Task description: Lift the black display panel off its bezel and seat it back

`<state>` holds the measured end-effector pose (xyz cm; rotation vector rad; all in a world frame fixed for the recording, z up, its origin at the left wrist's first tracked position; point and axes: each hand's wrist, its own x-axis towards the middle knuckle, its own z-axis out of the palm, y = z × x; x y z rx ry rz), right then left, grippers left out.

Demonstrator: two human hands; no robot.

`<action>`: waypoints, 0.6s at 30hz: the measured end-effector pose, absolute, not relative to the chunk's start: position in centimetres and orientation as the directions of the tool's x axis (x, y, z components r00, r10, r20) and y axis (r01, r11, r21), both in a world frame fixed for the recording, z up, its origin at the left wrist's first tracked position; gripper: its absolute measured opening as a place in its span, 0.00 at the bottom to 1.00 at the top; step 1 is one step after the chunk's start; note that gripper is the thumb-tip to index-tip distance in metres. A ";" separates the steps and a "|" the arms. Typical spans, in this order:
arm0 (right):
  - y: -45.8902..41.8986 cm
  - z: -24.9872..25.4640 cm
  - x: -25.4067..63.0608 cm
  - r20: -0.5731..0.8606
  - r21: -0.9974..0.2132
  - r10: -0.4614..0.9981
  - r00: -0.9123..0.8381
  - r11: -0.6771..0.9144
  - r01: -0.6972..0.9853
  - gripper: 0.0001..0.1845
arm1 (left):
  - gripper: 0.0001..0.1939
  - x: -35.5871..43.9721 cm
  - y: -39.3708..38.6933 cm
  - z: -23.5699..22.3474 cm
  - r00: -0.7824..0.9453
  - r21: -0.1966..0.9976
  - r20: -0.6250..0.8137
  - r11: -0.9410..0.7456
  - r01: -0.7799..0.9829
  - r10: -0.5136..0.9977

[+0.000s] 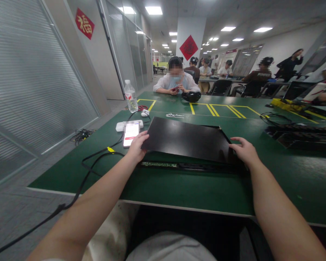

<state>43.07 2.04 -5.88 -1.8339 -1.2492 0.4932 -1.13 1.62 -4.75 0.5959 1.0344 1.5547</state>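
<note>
A thin, glossy black panel (188,139) lies tilted in front of me, its left side raised. Gripping its left edge is my left hand (138,146), closed with the fingers partly hidden beneath. At the opposite edge my right hand (244,150) is closed on the panel's right side, thumb and fingertips at the rim. Under the panel, a dark frame (206,168) rests on the green table (184,188). A narrow green circuit board (159,165) shows along its near side. The rest of the frame is mostly covered.
Left of the panel are a lit phone (130,134), a white device (120,126), a water bottle (130,96) and black cable (92,165). Several stacked dark panels (301,136) lie at right. Across the table sits a person (176,79) beside a black object (191,96).
</note>
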 end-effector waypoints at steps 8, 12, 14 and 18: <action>1.7 -5.4 42.7 0.133 -0.796 0.901 0.413 -0.151 0.586 0.25 | 0.17 -1.0 1.5 -4.6 -0.252 0.855 -0.152 -0.001 -0.519 0.956; 1.6 -5.2 42.6 0.134 -0.783 0.901 0.412 -0.159 0.601 0.24 | 0.18 -1.3 1.6 -4.9 -0.236 0.860 -0.131 -0.008 -0.511 0.963; 1.6 -5.2 42.6 0.133 -0.780 0.901 0.413 -0.162 0.605 0.24 | 0.19 -1.4 1.7 -5.0 -0.229 0.870 -0.119 -0.010 -0.493 0.966; 1.6 -5.2 42.6 0.144 -0.775 0.901 0.408 -0.154 0.613 0.23 | 0.21 -1.6 1.8 -5.3 -0.224 0.878 -0.103 -0.017 -0.478 0.969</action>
